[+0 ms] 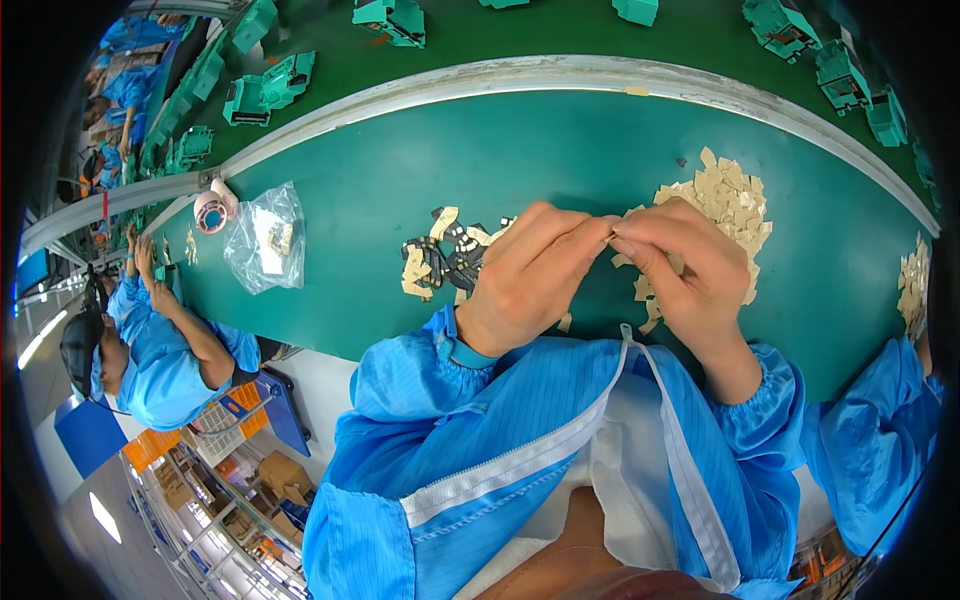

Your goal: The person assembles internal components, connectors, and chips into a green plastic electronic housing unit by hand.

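My left hand (528,272) and my right hand (692,268) meet above the green table, fingertips pinched together. Whatever small thing lies between them is mostly hidden, and I cannot make out its kind. Beside my left hand is a small heap of black pieces (462,262), with several flat beige pieces (414,270) among them. A larger pile of thin beige pieces (738,200) spreads behind and beside my right hand, which covers part of it. A blue band circles my left wrist.
A clear plastic bag (266,240) with pale contents and a tape roll (211,213) lie left. Beyond a metal rail (560,72), teal plastic housings (390,20) stand on a green surface. Co-workers sit left (170,350) and right (870,440), the right one near another beige pile (912,285).
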The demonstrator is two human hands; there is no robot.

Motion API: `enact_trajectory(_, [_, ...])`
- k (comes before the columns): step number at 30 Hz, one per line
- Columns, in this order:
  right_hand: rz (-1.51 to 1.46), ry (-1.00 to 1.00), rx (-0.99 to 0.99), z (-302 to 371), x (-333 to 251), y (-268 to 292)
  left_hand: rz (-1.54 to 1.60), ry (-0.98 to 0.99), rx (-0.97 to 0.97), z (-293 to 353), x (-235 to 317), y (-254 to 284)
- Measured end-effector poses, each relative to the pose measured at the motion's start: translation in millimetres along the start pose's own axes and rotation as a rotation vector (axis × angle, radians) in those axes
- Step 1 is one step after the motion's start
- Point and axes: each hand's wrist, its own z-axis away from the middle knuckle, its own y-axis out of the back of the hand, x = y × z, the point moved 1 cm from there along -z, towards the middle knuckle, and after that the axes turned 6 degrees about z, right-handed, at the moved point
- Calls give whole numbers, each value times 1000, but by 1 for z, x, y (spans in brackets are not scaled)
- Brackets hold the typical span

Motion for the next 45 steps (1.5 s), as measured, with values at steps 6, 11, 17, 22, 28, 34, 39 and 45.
enact_trajectory(6, [305, 406, 127, 0, 6, 1, 116, 174, -41, 1, 3, 2])
enact_trajectory(11, [230, 483, -53, -4, 5, 20, 153, 369, 5, 2, 4, 8])
enact_trajectory(17, [248, 319, 20, 0, 8, 15, 146, 307, -32, 0, 7, 5])
enact_trajectory(22, [376, 505, 31, 1, 11, 14, 224, 368, -37, 2, 8, 3])
enact_trajectory(28, [428, 567, 31, 5, 11, 16, 529, 667, -82, 9, 5, 0])
enact_trajectory(34, [438, 626, 38, 2, 12, 16, 770, 768, -12, 9, 5, -2])
enact_trajectory(39, [395, 615, -75, 2, 7, 20, 727, 846, -62, 7, 5, -1])
enact_trajectory(45, [391, 641, -51, 5, 6, 18, 719, 845, -103, 15, -1, 2])
